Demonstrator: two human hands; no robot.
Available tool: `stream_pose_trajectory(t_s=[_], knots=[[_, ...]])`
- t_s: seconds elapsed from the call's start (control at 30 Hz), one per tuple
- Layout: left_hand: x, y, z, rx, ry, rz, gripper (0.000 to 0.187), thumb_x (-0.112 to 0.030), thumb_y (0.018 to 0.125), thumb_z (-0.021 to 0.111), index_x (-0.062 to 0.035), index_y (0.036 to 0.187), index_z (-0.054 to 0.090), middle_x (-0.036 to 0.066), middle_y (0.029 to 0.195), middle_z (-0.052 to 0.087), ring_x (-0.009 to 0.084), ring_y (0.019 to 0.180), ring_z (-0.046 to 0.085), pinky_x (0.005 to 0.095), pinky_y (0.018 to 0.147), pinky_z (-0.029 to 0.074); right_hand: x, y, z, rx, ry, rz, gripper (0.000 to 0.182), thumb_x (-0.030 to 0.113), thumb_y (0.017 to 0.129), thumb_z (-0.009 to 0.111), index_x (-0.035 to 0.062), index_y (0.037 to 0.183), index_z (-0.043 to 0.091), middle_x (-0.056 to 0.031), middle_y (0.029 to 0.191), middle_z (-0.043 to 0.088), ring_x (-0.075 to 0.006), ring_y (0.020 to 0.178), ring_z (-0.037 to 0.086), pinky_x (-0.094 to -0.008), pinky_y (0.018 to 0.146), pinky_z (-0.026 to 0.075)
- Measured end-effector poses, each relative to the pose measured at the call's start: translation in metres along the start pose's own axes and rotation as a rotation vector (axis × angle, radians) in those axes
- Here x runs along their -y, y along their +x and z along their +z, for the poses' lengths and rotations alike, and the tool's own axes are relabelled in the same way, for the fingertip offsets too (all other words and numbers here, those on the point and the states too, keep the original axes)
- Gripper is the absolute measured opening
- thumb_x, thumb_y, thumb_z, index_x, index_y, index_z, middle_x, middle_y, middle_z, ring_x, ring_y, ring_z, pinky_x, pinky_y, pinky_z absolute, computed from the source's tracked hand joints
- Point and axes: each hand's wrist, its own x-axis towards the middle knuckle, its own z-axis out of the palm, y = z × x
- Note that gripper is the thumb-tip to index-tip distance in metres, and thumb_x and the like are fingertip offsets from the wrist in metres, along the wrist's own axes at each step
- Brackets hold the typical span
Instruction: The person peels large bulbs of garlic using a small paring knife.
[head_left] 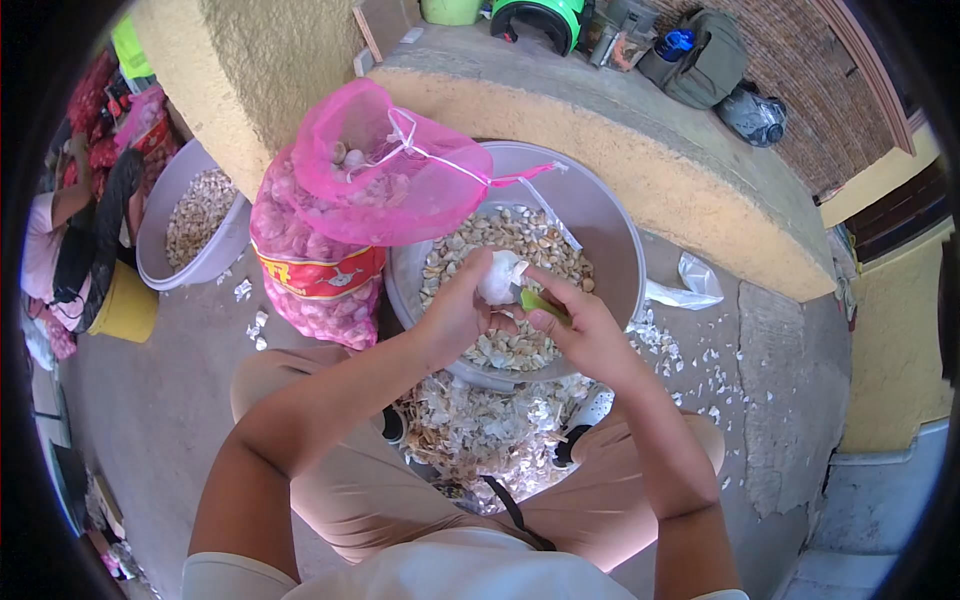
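Note:
Over a large grey tub (617, 220) of loose garlic cloves (515, 235), my left hand (458, 308) holds a white garlic bulb (498, 279). My right hand (583, 325) grips a small tool with a green handle (543, 306), and its fingertips meet the bulb's right side. The tool's working end is mostly hidden between the bulb and my fingers. Left of the tub stands a pink mesh sack (315, 235) full of garlic bulbs, its loose top draped over the rim.
Garlic skins (490, 425) lie heaped between my legs, with scraps on the floor at right. Another person (75, 215) sits at far left beside a second tub (225, 255) and a yellow bucket (128, 305). A ledge (600, 110) holds a green helmet (545, 15) and a backpack (705, 62).

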Motion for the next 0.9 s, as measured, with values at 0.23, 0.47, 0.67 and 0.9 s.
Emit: stream_pose_trajectory(t_s=[0.23, 0.47, 0.67, 0.9], knots=[[0.012, -0.004, 0.007, -0.116, 0.123, 0.205, 0.038, -0.039, 0.092, 0.032, -0.0115, 0.118, 0.03, 0.008, 0.098, 0.049, 0.0175, 0.078, 0.054, 0.0289, 0.056, 0.048, -0.018, 0.003, 0.017, -0.159, 0.027, -0.085, 0.038, 0.009, 0.08, 0.057, 0.0057, 0.117, 0.046, -0.0175, 0.104, 0.056, -0.0286, 0.094, 0.057, -0.0331, 0.079, 0.044], [0.019, 0.003, -0.009, -0.084, 0.128, 0.16, 0.036, -0.039, 0.092, 0.03, -0.0084, 0.11, 0.036, 0.009, 0.084, 0.053, 0.016, 0.061, 0.054, 0.0282, 0.05, 0.047, -0.012, 0.002, 0.016, -0.196, -0.254, -0.129, 0.034, 0.008, 0.08, 0.056, 0.0057, 0.114, 0.049, -0.0163, 0.102, 0.056, -0.0315, 0.09, 0.056, -0.0341, 0.078, 0.044], [0.009, 0.0, -0.005, -0.07, -0.057, -0.173, 0.04, -0.039, 0.091, 0.027, -0.005, 0.092, 0.048, 0.007, 0.069, 0.054, 0.0159, 0.054, 0.053, 0.0301, 0.047, 0.047, -0.023, 0.007, 0.003, 0.001, 0.096, -0.077, 0.036, 0.006, 0.08, 0.056, 0.0051, 0.116, 0.051, -0.0137, 0.103, 0.058, -0.0202, 0.093, 0.056, -0.0297, 0.081, 0.042], [0.004, -0.004, 0.013, -0.14, 0.026, -0.086, 0.039, -0.04, 0.09, 0.029, -0.0066, 0.092, 0.05, 0.007, 0.073, 0.057, 0.0161, 0.055, 0.055, 0.0315, 0.049, 0.049, -0.032, 0.011, 0.009, -0.041, 0.259, 0.033, 0.037, 0.006, 0.082, 0.054, 0.005, 0.119, 0.049, -0.0097, 0.105, 0.057, -0.0154, 0.094, 0.053, -0.0262, 0.084, 0.04]])
